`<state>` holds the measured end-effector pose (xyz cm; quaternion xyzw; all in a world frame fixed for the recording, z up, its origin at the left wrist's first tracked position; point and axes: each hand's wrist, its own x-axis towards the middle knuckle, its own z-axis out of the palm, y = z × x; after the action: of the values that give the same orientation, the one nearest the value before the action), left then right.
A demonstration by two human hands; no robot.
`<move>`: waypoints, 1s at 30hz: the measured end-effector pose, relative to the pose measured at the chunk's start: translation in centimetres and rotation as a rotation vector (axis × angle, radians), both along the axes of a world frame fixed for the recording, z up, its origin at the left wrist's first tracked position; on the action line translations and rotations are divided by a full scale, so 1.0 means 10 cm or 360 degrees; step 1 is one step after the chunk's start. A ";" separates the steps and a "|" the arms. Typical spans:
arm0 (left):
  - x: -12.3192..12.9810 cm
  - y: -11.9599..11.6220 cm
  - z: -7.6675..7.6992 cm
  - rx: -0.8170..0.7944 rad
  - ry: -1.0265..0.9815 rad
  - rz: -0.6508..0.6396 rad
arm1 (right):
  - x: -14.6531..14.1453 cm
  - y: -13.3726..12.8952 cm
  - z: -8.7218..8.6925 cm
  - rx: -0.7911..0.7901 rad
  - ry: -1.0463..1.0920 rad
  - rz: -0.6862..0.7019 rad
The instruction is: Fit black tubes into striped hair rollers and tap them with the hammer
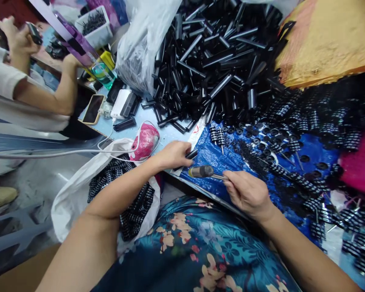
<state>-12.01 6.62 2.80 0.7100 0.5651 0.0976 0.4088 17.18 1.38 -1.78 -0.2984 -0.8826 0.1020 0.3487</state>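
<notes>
Head view: at blue sheet (207, 151), pinching tube (192, 154) in left fingers (183, 147), tool (202, 171) in right fingers (232, 177); could drop tool, gripping only shaft (220, 177).

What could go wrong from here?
1. The tool in the right hand points toward the left hand and its black tube; a slip might knock either.
2. The white cable appears close to the left forearm and might snag.
3. The loose heap of tubes could slide if nudged.
</notes>
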 end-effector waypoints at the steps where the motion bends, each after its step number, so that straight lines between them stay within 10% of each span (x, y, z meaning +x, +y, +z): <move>1: -0.16 -0.06 0.14 -0.0171 0.0031 -0.0120 | 0.08 0.01 -0.02 0.0010 -0.0026 -0.0047; 5: -0.68 -0.27 0.48 -0.0735 0.0160 -0.0494 | 0.19 0.02 -0.12 -0.0013 -0.0250 -0.0217; 11: -0.29 0.13 0.03 0.0512 0.0898 -0.0244 | 0.01 0.17 0.00 -0.0207 -0.0360 -0.0186; 15: -0.11 0.54 -0.18 0.0776 0.1216 -0.0282 | 0.31 0.52 0.12 -0.0454 -0.0022 -0.0527; 21: -0.12 0.40 -0.17 0.0950 0.1262 -0.0339 | 0.71 1.51 0.15 -0.0534 0.0180 -0.1533; 30: -0.21 0.10 -0.24 0.0676 0.0639 0.0301 | 0.77 1.95 -0.02 -0.0781 0.0251 -0.1518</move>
<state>-14.12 7.64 0.35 0.7289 0.6651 0.1089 0.1203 24.89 20.91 -2.01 -0.7300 -0.5707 0.1575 0.3415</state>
